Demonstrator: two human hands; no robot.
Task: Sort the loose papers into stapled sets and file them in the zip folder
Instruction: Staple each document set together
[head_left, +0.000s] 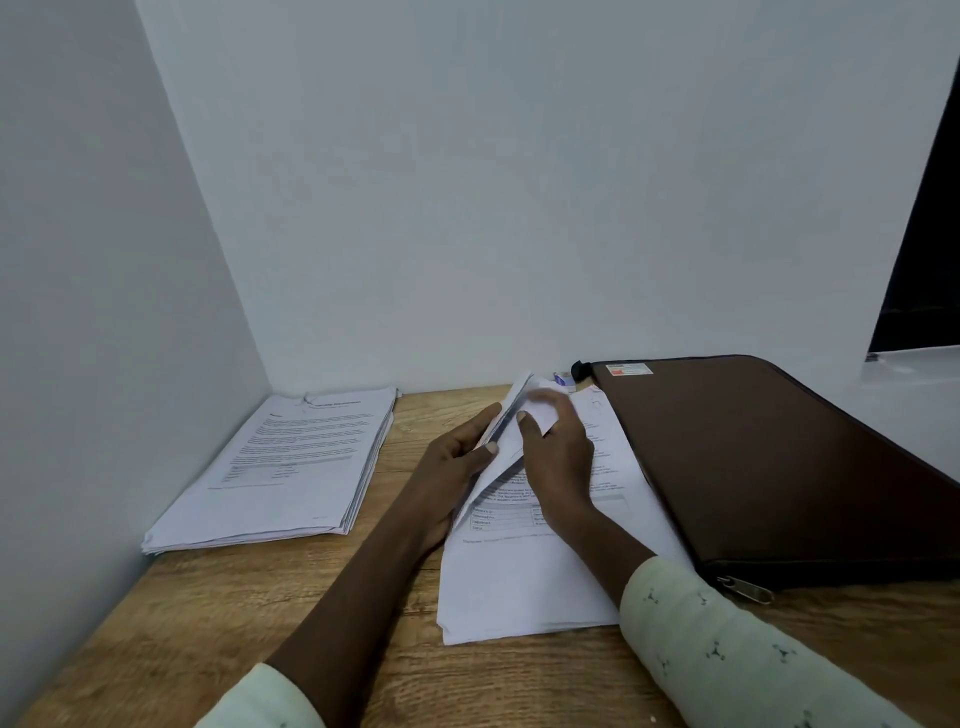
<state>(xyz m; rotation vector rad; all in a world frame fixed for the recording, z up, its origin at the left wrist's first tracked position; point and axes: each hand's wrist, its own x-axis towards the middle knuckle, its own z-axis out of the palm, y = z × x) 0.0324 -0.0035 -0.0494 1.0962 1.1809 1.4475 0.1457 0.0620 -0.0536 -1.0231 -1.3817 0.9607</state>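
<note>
While a person sorted office papers at a wooden desk, both hands worked a few lifted sheets.

At centre, the left hand pinched the sheets' near edge as the right hand curled around their far side, fingers closed on paper, apparently squaring a set for stapling above the loose pile. Another stack lay squared in the left corner, well apart, likely kept separate. To the right, the brown zip folder overlapped the pile's edge, zipper pull toward the person, within easy reach for filing.
</note>
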